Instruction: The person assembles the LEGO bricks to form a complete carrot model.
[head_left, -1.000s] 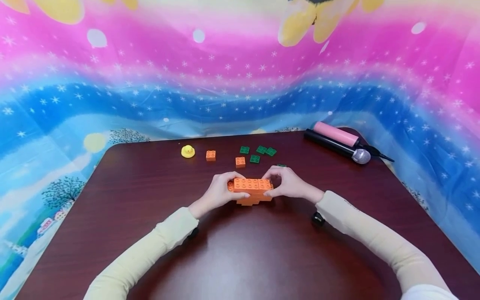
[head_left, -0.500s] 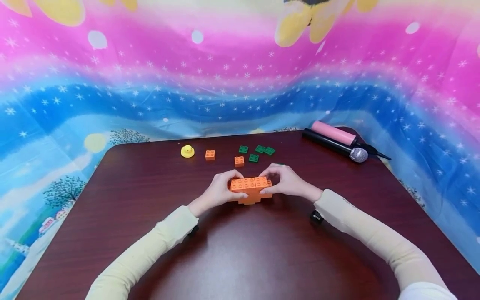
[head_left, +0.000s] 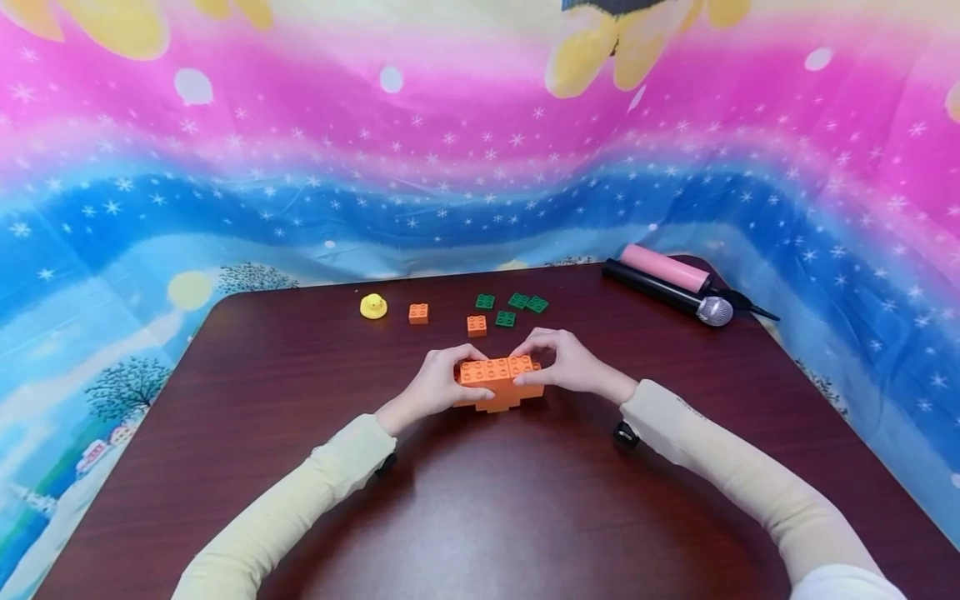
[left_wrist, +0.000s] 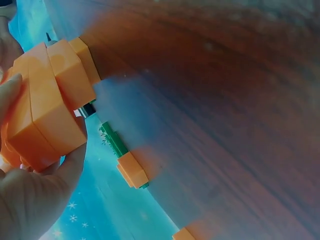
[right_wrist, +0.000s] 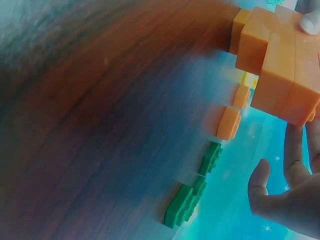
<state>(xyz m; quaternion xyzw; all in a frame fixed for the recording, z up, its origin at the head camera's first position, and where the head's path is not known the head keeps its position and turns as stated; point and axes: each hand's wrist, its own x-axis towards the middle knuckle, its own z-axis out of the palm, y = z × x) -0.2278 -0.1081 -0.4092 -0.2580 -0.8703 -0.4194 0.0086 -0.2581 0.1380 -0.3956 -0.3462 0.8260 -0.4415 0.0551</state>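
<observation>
A stack of joined orange toy building bricks (head_left: pixel 498 393), narrower at its base, stands at mid-table between both hands. My left hand (head_left: pixel 438 382) holds its left end, with the thumb along the near face and fingers behind. At the other end my right hand (head_left: pixel 568 362) pinches the top right brick (head_left: pixel 522 364) from front and back. In the left wrist view, the stepped underside of the stack (left_wrist: pixel 47 102) shows beside the left hand (left_wrist: pixel 37 200). The right wrist view has the right hand (right_wrist: pixel 295 197) below the stack (right_wrist: pixel 280 62), whose top studs are mostly hidden.
Behind the stack lie two loose orange bricks (head_left: pixel 418 313) and several green bricks (head_left: pixel 506 318). A yellow rubber duck (head_left: pixel 373 307) sits to their left. At the back right are a black microphone (head_left: pixel 667 287) and a pink cylinder (head_left: pixel 665 267). A patterned cloth (head_left: pixel 420 183) hangs behind the table.
The top orange bricks have shifted a little left; studs that showed at the left end are now covered. My right hand has moved slightly left with them. The head view has shifted slightly.
</observation>
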